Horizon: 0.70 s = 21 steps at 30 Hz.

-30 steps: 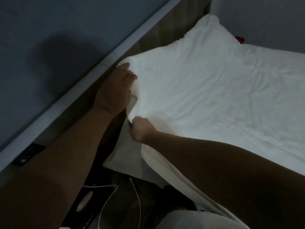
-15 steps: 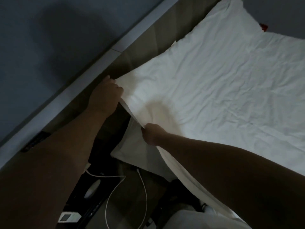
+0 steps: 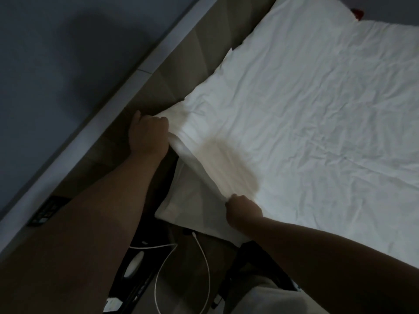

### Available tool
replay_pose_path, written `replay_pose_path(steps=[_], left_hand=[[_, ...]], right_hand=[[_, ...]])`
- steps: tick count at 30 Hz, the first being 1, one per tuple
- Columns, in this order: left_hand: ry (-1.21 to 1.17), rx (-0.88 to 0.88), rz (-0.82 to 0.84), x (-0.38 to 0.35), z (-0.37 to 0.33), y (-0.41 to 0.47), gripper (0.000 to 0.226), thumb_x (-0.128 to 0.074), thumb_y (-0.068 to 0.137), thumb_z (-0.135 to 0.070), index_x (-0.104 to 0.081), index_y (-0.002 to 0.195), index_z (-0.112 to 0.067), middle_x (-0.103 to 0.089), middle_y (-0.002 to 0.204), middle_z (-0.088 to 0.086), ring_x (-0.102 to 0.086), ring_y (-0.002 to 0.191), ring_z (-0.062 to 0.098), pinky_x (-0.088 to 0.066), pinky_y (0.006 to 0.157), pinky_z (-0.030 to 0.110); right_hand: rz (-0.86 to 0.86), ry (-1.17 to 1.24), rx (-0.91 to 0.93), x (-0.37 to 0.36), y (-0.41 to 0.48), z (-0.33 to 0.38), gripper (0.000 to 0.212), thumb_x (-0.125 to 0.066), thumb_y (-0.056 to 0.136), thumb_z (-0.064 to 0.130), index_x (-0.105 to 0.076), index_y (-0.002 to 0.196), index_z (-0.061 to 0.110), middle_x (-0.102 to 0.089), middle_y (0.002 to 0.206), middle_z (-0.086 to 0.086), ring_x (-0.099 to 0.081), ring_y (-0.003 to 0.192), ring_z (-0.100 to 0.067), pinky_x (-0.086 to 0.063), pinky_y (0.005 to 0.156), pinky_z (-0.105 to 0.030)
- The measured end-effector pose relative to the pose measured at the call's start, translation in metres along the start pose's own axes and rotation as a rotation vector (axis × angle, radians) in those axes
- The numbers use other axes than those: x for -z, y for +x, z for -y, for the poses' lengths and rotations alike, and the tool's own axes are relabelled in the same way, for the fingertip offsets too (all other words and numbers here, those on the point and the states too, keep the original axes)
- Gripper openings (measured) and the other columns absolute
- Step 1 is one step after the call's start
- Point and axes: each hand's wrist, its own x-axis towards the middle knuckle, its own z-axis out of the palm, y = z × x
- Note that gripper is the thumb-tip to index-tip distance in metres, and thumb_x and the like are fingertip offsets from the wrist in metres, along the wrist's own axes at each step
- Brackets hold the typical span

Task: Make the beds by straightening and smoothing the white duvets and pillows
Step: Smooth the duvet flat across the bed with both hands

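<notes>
A wrinkled white duvet point(image 3: 306, 114) lies spread over the bed and fills the right half of the view. My left hand point(image 3: 148, 134) grips its near top corner beside the headboard. My right hand point(image 3: 243, 211) pinches the duvet's side edge lower down, so the cloth between the two hands is pulled taut. Under that edge a white pillow point(image 3: 192, 200) sticks out over the side of the bed. A second pillow point(image 3: 310, 17) lies at the far top of the bed, partly under the duvet.
The tan headboard point(image 3: 192, 62) with a pale ledge point(image 3: 108, 103) runs diagonally along the grey wall. Below the bed's side lie a white cable point(image 3: 204, 264), a small white device point(image 3: 133, 264) and dark objects. A red thing point(image 3: 358, 13) shows behind the far pillow.
The duvet has dropped flat onto the bed. My left hand has moved down toward the headboard with the corner, and my right hand has slid further down the side edge, stretching the cloth.
</notes>
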Motion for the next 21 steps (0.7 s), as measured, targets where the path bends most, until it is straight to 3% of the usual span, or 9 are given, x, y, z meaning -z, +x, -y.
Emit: replay_pose_path(steps=[3,5,7,10,13,16,18,21], left_hand=[[0.046,-0.026,-0.018,0.007,-0.006,0.003,0.008,-0.062,0.089,-0.017,-0.064,0.097,-0.016,-0.069,0.100,0.009,-0.061,0.106,0.029,-0.026,0.120,0.051],[0.092,-0.111,0.029,0.004,-0.019,-0.003,0.033,-0.066,0.088,-0.024,-0.059,0.119,-0.015,-0.062,0.126,0.011,-0.053,0.123,0.030,-0.025,0.120,0.053],[0.037,-0.284,0.114,-0.005,-0.041,-0.014,0.057,-0.061,0.093,-0.023,-0.043,0.146,-0.016,-0.045,0.151,0.010,-0.039,0.140,0.031,-0.018,0.123,0.051],[-0.082,-0.402,0.235,-0.016,-0.078,-0.030,0.067,-0.052,0.095,-0.016,-0.028,0.158,-0.017,-0.030,0.163,0.009,-0.027,0.150,0.028,-0.014,0.125,0.043],[-0.166,-0.320,0.266,-0.010,-0.097,-0.027,0.051,-0.043,0.103,-0.015,-0.038,0.154,-0.015,-0.043,0.155,0.011,-0.041,0.142,0.028,-0.030,0.118,0.038],[-0.146,-0.286,0.158,0.017,-0.103,-0.007,0.035,-0.048,0.102,-0.014,-0.053,0.137,-0.012,-0.059,0.133,0.012,-0.058,0.122,0.030,-0.048,0.098,0.041],[-0.095,-0.364,0.043,0.038,-0.110,0.005,0.021,-0.046,0.099,-0.009,-0.059,0.116,-0.011,-0.066,0.112,0.010,-0.065,0.103,0.028,-0.047,0.075,0.037],[-0.101,-0.368,0.021,0.064,-0.126,0.018,0.016,-0.046,0.096,-0.004,-0.059,0.104,-0.009,-0.067,0.100,0.012,-0.066,0.092,0.031,-0.040,0.065,0.035]], right_hand=[[-0.050,0.022,0.027,0.021,-0.007,-0.008,0.028,-0.042,0.098,0.015,-0.067,0.108,0.007,-0.066,0.108,-0.010,-0.066,0.098,-0.029,-0.051,0.076,-0.034],[-0.097,0.057,0.064,0.037,-0.013,-0.010,0.027,-0.042,0.099,0.015,-0.066,0.108,0.005,-0.064,0.108,-0.012,-0.065,0.099,-0.031,-0.053,0.079,-0.036],[-0.151,0.077,0.102,0.054,-0.017,-0.007,0.025,-0.044,0.099,0.016,-0.064,0.109,0.005,-0.063,0.111,-0.015,-0.064,0.102,-0.033,-0.052,0.081,-0.037],[-0.246,0.101,0.132,0.078,-0.018,-0.004,0.023,-0.047,0.098,0.014,-0.065,0.108,0.005,-0.064,0.114,-0.016,-0.064,0.107,-0.035,-0.050,0.084,-0.037],[-0.333,0.077,0.157,0.101,-0.018,-0.008,0.025,-0.044,0.099,0.014,-0.065,0.111,0.007,-0.064,0.112,-0.014,-0.064,0.106,-0.033,-0.050,0.087,-0.036],[-0.399,0.046,0.137,0.116,-0.021,-0.027,0.028,-0.039,0.101,0.016,-0.065,0.111,0.012,-0.065,0.107,-0.012,-0.066,0.097,-0.032,-0.052,0.079,-0.037],[-0.394,0.001,0.098,0.118,-0.026,-0.049,0.029,-0.040,0.102,0.021,-0.066,0.114,0.014,-0.065,0.108,-0.012,-0.066,0.099,-0.033,-0.051,0.079,-0.036],[-0.325,-0.058,0.020,0.111,-0.041,-0.093,0.027,-0.045,0.099,0.024,-0.069,0.110,0.019,-0.065,0.107,-0.009,-0.066,0.101,-0.031,-0.054,0.081,-0.035]])
